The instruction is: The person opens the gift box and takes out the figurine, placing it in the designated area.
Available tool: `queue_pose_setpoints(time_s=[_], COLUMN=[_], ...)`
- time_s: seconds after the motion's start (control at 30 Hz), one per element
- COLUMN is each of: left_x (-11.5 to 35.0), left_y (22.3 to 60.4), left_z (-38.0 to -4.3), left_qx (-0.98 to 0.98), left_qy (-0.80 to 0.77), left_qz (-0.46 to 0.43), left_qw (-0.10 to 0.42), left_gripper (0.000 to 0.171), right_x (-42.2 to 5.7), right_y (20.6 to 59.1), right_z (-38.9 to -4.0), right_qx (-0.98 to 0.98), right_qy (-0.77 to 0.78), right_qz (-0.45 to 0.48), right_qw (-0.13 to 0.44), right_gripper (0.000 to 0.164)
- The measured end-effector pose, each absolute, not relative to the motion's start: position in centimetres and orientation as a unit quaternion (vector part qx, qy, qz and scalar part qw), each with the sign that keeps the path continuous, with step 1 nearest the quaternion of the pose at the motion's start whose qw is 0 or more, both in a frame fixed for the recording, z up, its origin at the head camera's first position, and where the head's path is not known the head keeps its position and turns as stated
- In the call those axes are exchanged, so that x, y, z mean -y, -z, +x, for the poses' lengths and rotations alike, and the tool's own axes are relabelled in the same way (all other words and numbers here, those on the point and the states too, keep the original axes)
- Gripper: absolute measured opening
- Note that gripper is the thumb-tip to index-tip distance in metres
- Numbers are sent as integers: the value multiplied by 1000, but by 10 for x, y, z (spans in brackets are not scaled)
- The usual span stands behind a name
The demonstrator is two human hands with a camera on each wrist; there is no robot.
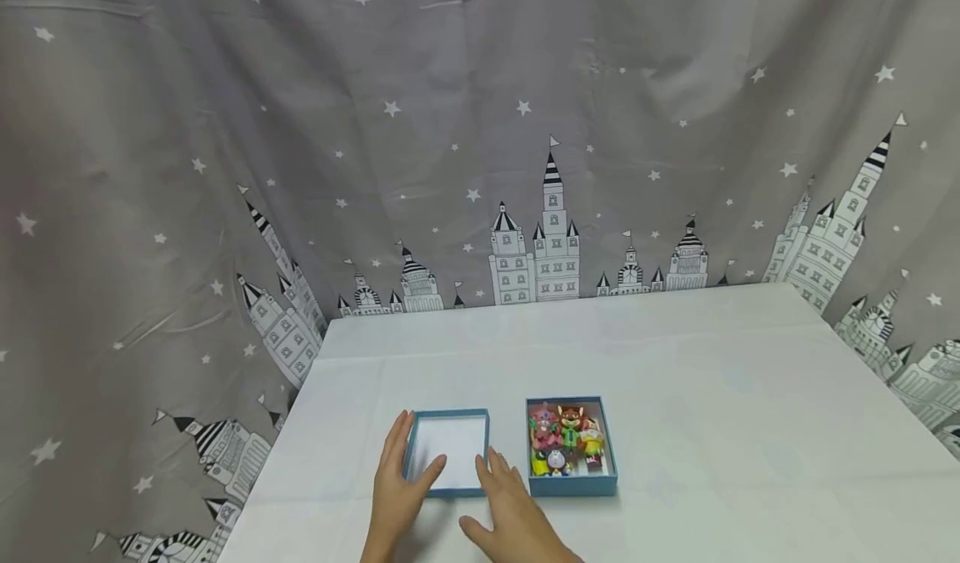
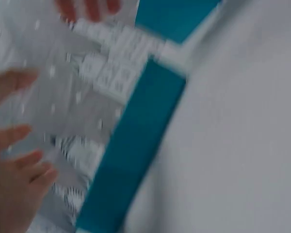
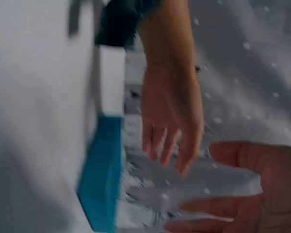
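Note:
A shallow square box or lid (image 1: 446, 493) with a teal-blue rim and a white inside lies on the table in the head view. My left hand (image 1: 396, 488) is at its left edge, fingers fairly straight and thumb spread. At its near right corner hovers my right hand (image 1: 517, 517), fingers extended. Neither hand grips anything; whether fingertips touch the rim I cannot tell. Blurred, a teal side wall (image 2: 131, 150) fills the middle of the left wrist view. The right wrist view shows my left hand (image 3: 172, 111) facing my right hand (image 3: 262, 189), with a gap between them.
To the right stands a blue box (image 1: 572, 486) holding several colourful toy figures (image 1: 566, 438), among them a pink one and an orange-brown one with a green shirt. Both lie on a white-covered table (image 1: 675, 363). A grey curtain (image 1: 450, 71) with stars and castles hangs behind.

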State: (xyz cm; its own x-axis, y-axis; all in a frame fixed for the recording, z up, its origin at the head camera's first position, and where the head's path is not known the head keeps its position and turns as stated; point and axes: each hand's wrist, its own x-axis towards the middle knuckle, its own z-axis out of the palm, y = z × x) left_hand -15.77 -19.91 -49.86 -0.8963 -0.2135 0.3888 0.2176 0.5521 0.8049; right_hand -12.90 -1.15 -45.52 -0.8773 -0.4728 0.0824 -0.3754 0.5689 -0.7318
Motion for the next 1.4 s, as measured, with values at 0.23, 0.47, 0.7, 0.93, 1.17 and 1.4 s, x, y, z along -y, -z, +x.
queue_pose_setpoints(time_s=[0.23,0.47,0.7,0.93,1.17,1.4], left_x=[154,108,82,77,74,69], left_y=[468,459,490,510,522,529], left_z=[-164,-174,-179,-178,-176,-177], left_qx=[752,779,836,832,798,779], left_qy=[541,555,514,542,594,618], left_qz=[7,-51,-111,-108,-101,-102], left_qw=[377,285,155,56,11,14], left_gripper=[42,59,99,113,116,110], right_x=[-34,-81,-112,-126,-129,-134], right_y=[427,442,478,506,514,517], right_z=[-138,-157,-173,-178,-181,-182], right_qx=[-902,-891,-881,-871,-849,-839], right_qy=[368,396,422,468,513,528], right_qz=[-220,-184,-176,-143,-122,-129], right_qw=[-40,-124,-122,-37,14,11], right_gripper=[53,64,95,115,111,104])
